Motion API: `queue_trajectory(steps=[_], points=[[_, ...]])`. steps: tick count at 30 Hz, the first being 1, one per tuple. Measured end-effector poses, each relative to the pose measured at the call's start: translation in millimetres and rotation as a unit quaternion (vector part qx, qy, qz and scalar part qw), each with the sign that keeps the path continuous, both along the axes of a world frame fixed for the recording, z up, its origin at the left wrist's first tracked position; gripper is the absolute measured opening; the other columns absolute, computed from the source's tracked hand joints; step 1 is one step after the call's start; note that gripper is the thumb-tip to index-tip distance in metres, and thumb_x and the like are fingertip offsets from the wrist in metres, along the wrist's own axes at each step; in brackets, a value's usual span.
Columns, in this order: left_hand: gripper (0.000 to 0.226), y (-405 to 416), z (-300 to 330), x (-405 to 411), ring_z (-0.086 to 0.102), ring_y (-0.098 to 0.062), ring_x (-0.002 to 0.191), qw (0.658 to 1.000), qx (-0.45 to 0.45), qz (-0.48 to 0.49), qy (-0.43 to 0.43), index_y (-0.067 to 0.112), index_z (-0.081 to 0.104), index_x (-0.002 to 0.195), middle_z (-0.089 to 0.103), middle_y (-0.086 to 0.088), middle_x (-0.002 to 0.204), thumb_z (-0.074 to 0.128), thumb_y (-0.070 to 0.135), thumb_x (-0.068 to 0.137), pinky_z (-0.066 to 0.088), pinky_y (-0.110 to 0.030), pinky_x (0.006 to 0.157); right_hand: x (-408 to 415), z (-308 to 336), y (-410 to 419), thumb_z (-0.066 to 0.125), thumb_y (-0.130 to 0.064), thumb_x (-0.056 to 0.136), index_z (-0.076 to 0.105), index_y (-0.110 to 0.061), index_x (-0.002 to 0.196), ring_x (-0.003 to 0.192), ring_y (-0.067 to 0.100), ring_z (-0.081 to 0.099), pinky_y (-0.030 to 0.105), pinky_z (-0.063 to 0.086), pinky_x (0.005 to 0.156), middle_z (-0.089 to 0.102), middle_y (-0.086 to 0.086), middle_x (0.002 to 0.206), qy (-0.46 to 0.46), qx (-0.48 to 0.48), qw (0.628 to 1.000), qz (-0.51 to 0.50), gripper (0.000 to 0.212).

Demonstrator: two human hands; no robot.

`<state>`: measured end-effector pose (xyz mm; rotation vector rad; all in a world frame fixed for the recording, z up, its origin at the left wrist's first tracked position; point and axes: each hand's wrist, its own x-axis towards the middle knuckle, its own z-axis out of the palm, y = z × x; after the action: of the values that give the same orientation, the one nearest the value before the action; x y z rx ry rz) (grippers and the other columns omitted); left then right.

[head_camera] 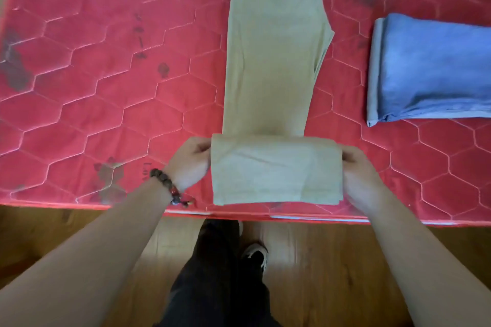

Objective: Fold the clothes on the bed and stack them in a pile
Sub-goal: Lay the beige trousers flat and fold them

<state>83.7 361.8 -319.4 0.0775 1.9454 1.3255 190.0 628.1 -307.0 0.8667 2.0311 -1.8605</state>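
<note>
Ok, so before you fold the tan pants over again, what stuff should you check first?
1. Both sides held: left hand and right hand each grip an end of the folded part. Ok.
2. Fold edges lined up: the near folded section of the tan pants looks square. Ok.
3. Rest of the pants flat: lying straight up the red mattress, but a bit of cloth sticks out on the right side. Not ok.
4. Room ahead for the next fold: nothing lies on the pants. Ok.
5. Pile ready: folded blue clothes sit to the right, apart from the pants. Ok.
6. Far end of the pants: out of view. Cannot tell.
</note>
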Motion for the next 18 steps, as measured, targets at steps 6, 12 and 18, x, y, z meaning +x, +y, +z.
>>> queue_trajectory(steps=[6, 12, 18], points=[[0.043, 56, -69, -98, 0.055, -0.02, 0.056, 0.97, -0.125, 0.146, -0.149, 0.008, 0.062, 0.078, 0.061, 0.001, 0.061, 0.052, 0.046, 0.097, 0.049, -0.03, 0.053, -97, -78, 14, 0.061, -0.046, 0.092, 0.063, -0.015, 0.082, 0.034, 0.006, 0.045, 0.021, 0.042, 0.047, 0.05, -0.01, 0.043, -0.234, -0.064, 0.963, -0.115, 0.033], [0.028, 54, -106, -126, 0.07, -0.031, 0.094, 0.968, -0.098, 0.119, -0.197, 0.004, 0.066, 0.106, 0.072, -0.015, 0.104, 0.058, 0.028, 0.096, 0.056, -0.048, 0.087, -110, -117, 21, 0.064, -0.044, 0.09, 0.069, -0.012, 0.103, 0.092, 0.028, 0.069, 0.046, 0.054, 0.09, 0.073, 0.008, 0.102, -0.254, -0.018, 0.962, -0.104, 0.035], [0.012, 76, -117, -148, 0.059, -0.017, 0.067, 0.988, -0.098, 0.109, -0.048, 0.018, 0.061, 0.083, 0.064, 0.001, 0.079, 0.061, 0.026, 0.092, 0.049, -0.018, 0.057, -147, -117, 21, 0.057, -0.018, 0.097, 0.065, -0.013, 0.106, 0.1, 0.027, 0.063, 0.048, 0.049, 0.091, 0.068, 0.016, 0.114, -0.097, 0.001, 0.985, -0.146, 0.013]])
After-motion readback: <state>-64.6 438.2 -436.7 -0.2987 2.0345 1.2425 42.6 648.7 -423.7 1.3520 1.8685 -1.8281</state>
